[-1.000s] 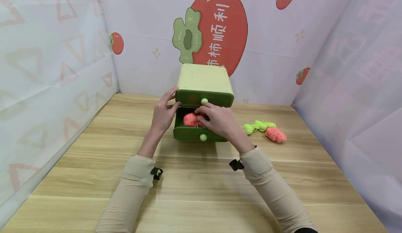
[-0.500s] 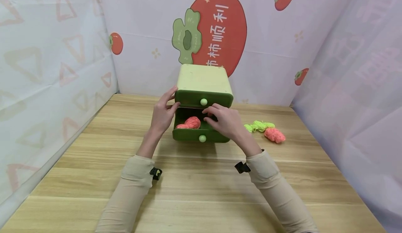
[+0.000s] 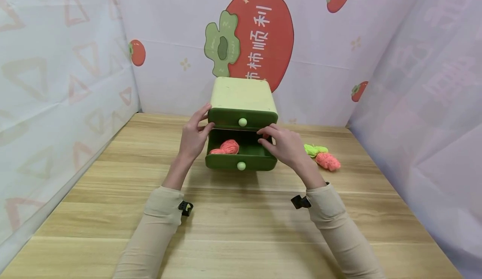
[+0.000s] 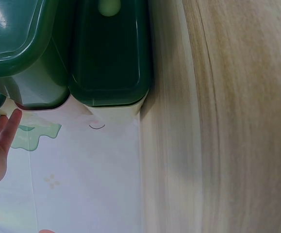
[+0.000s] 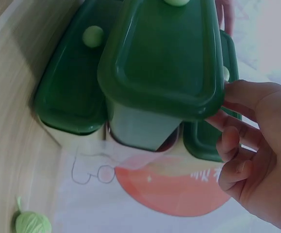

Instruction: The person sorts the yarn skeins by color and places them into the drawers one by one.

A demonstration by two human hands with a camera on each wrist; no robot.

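Observation:
A small cabinet with a cream top [image 3: 242,93] and green drawers stands on the table. Its middle drawer [image 3: 226,162] is pulled out, with pink balls of yarn [image 3: 229,146] at the left inside. Above it the top drawer [image 3: 227,118] is closed; the closed bottom drawer [image 4: 111,53] shows in the left wrist view. My left hand [image 3: 193,139] rests against the cabinet's upper left side, fingers extended, thumb by the top drawer's lower corner. At the pulled-out drawer's right edge is my right hand [image 3: 288,145], fingers loosely bent; the right wrist view shows no yarn in it.
On the table [image 3: 241,229], right of the cabinet, lie light green yarn balls [image 3: 315,150] and a pink one [image 3: 328,161]. A printed cloth wall [image 3: 316,61] stands close behind the cabinet, with more cloth at both sides.
My right hand has moved rightward across the open drawer, away from the pink yarn, which sits at the drawer's left front. My left hand stays at the cabinet's side.

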